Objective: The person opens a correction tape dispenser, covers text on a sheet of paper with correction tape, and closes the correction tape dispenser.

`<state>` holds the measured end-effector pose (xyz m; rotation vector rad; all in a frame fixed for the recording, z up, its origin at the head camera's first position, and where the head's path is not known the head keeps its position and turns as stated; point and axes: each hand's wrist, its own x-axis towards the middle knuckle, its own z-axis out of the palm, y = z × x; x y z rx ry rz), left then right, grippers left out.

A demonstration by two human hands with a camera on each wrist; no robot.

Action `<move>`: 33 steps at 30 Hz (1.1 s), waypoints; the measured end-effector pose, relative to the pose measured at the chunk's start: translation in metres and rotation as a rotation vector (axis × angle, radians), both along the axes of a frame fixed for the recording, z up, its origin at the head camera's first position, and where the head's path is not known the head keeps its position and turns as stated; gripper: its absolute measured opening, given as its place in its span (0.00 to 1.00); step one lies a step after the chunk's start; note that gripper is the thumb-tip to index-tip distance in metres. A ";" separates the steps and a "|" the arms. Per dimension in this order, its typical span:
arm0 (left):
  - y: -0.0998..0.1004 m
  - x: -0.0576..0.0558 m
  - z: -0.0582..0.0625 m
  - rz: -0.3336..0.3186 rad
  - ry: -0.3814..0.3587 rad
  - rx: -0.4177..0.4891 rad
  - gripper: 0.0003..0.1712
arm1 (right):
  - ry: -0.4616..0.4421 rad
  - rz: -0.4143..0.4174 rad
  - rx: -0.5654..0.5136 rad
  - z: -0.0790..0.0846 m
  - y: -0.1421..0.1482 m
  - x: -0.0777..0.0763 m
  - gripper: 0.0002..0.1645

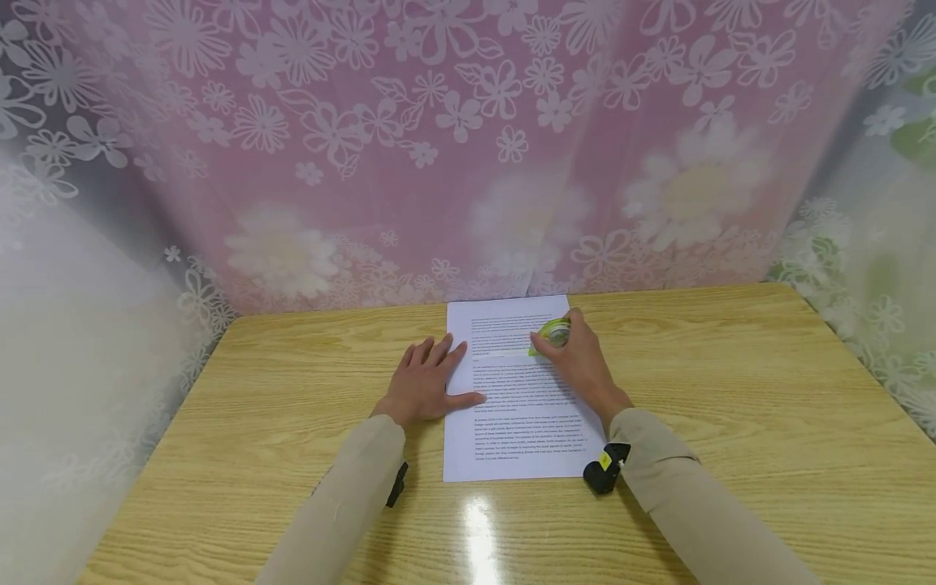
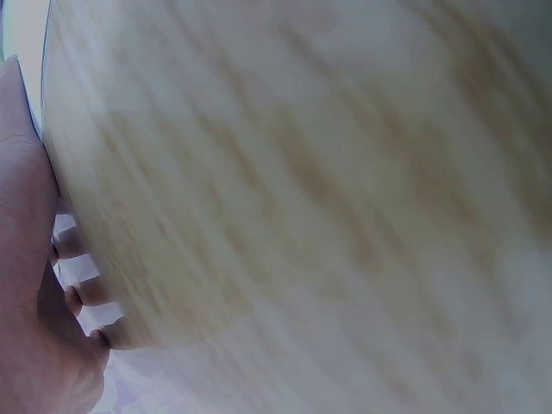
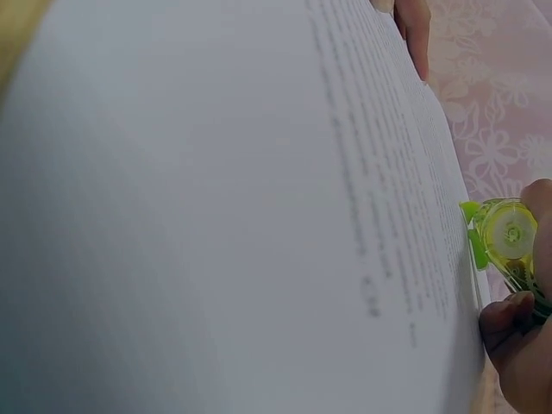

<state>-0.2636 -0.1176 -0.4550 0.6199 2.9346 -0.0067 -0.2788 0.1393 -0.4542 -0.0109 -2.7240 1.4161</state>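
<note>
A printed sheet of paper (image 1: pixel 458 443) lies on the wooden table, covered in lines of black text. My left hand (image 1: pixel 424 383) rests with fingers spread across the paper's left edge, thumb reaching over the print. Between the thumb and fingers of my right hand (image 1: pixel 582 364) is a green, see-through correction tape (image 3: pixel 511 231), its tip down at the paper near the right end of a text line. A pale blank strip (image 1: pixel 506 356) runs leftward from that tip between the text blocks. In the left wrist view, the left thumb (image 2: pixel 21 172) and fingertips show beside blurred wood.
The wooden table (image 1: pixel 292 366) extends to both sides of the sheet. Behind it hangs a pink flowered curtain (image 1: pixel 409 203), close to the table's far edge and the top of the paper. A black wrist camera (image 1: pixel 601 478) on the right wrist overlaps the sheet's lower right corner.
</note>
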 end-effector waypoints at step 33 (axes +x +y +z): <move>-0.002 0.002 0.000 -0.019 0.007 0.033 0.53 | 0.014 0.004 0.016 0.000 0.019 0.002 0.31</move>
